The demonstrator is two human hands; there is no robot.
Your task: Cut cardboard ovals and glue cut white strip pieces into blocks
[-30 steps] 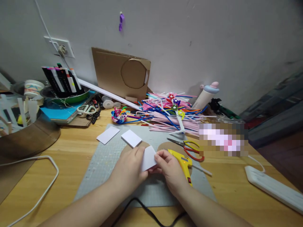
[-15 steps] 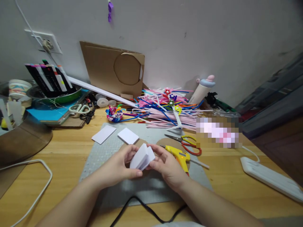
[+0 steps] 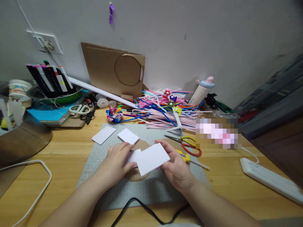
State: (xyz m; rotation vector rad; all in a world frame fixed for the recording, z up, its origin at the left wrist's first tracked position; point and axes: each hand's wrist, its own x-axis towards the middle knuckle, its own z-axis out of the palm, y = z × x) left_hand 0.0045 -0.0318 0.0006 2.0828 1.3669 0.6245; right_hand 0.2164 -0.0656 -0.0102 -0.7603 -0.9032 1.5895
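My left hand [image 3: 117, 162] and my right hand [image 3: 176, 168] hold white card pieces above a grey cutting mat [image 3: 106, 157]. The right hand grips a larger white card [image 3: 152, 157] by its right side, face up. The left hand pinches a smaller white card [image 3: 134, 155] that sits partly under the larger one. Under them lies a brown cardboard disc [image 3: 136, 174]. A yellow glue gun [image 3: 184, 156] lies just behind my right hand, mostly hidden by it.
Two more white cards [image 3: 103, 134] [image 3: 128, 136] lie on the mat's far side. Red-and-yellow scissors [image 3: 187, 143], a pile of pipe cleaners [image 3: 165, 112], cut cardboard [image 3: 113, 71] by the wall, a marker rack [image 3: 49, 78], a power strip [image 3: 270, 179] and a black cable [image 3: 146, 209] surround the mat.
The stacked white cards that my hands held together have come apart: the right hand has drawn one card out to the right and turned it flat, and the cardboard disc shows beneath.
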